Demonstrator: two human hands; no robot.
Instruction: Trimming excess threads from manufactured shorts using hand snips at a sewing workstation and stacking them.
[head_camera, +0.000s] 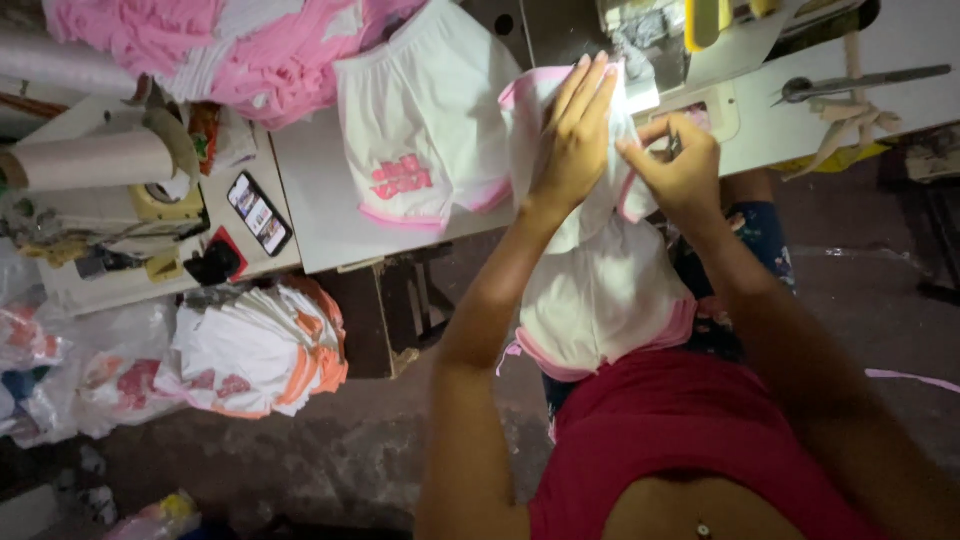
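Note:
A white garment with pink trim (600, 290) hangs from the sewing table's edge down over my lap. My left hand (575, 135) lies flat on its upper part, fingers stretched toward the sewing machine (690, 60). My right hand (675, 160) pinches the pink-edged cloth just right of the left hand, below the machine's needle area. Another white garment with pink trim and a pink print (420, 130) lies spread on the table (320, 210) to the left.
Scissors (860, 82) rest on the table at the right. A heap of pink and white cloth (230, 45) sits at the back left. A phone (260, 213), tape and thread cones crowd a side surface. A bundle of white and orange garments (260, 350) lies on the floor.

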